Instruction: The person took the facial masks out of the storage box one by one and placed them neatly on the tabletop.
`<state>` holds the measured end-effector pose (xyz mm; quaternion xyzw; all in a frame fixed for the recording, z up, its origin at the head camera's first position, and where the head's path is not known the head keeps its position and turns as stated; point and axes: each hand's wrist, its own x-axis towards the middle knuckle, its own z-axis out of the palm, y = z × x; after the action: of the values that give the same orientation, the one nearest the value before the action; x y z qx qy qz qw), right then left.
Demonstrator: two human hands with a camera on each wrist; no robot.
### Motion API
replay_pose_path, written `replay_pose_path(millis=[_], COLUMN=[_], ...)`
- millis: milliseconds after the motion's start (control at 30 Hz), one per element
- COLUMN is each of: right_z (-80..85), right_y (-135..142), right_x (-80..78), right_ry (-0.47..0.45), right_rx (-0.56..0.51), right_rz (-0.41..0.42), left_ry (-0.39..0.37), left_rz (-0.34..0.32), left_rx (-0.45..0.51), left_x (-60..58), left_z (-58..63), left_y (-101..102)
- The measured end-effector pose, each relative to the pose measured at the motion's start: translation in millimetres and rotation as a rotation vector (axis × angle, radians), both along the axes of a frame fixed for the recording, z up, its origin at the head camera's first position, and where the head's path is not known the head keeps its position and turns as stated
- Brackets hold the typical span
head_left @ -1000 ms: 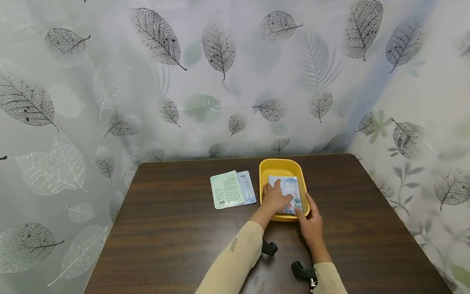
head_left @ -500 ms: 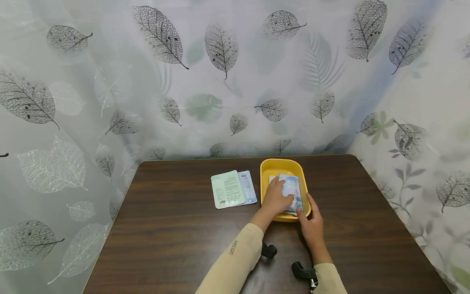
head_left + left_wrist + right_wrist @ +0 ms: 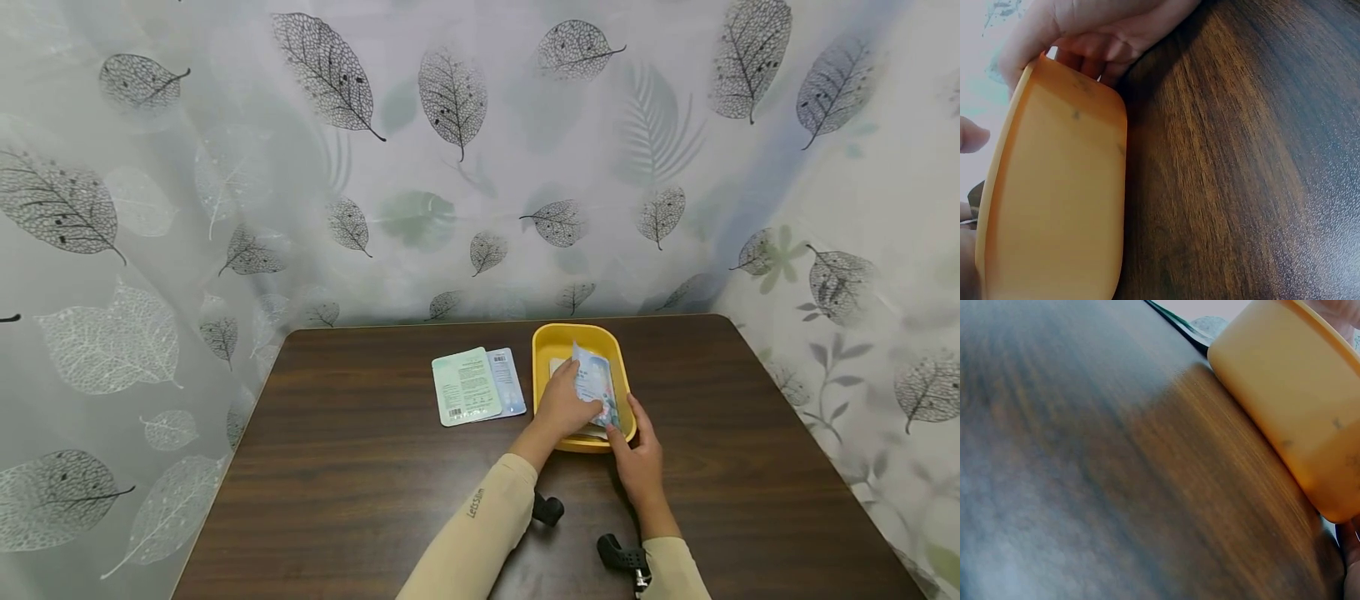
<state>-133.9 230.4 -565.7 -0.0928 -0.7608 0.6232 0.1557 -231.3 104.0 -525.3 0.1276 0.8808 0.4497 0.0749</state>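
Observation:
My left hand (image 3: 564, 407) reaches into a yellow plastic bin (image 3: 577, 335) and grips the left edge of a light blue flat sachet (image 3: 596, 379) with a floral print. The sachet stands tilted, its left side raised, over a paler packet (image 3: 555, 364) that shows at its left. My right hand (image 3: 637, 458) holds the bin's front right corner, thumb over the rim and fingers outside. In the left wrist view the bin's outer wall (image 3: 1057, 181) hides most of what lies within.
On the wooden table (image 3: 360, 467), left of the bin, a pale green sachet (image 3: 465, 387) overlaps a light blue sachet (image 3: 507, 379). Black wrist camera mounts (image 3: 621, 553) hang near both wrists. A leaf-patterned curtain (image 3: 420, 208) stands behind the table.
The left edge of the light blue sachet has been drawn rightward and raised by my left hand, uncovering the paler packet below. My right hand has stayed on the bin.

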Motion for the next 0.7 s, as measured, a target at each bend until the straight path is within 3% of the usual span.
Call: replay_pose_path(millis=[367, 700], right_z=[-3.0, -38.7], right_y=[2.8, 13.4], right_x=[-0.8, -13.3], right_ry=[-0.016, 0.002], right_rx=[0.008, 0.025], right_rz=[0.005, -0.019], left_ry=[0.018, 0.040], left_rz=[0.000, 0.038], left_rx=[0.041, 0.158], left_x=[-1.9, -4.4], left_z=[-5.0, -1.2], left_y=[0.3, -10.4])
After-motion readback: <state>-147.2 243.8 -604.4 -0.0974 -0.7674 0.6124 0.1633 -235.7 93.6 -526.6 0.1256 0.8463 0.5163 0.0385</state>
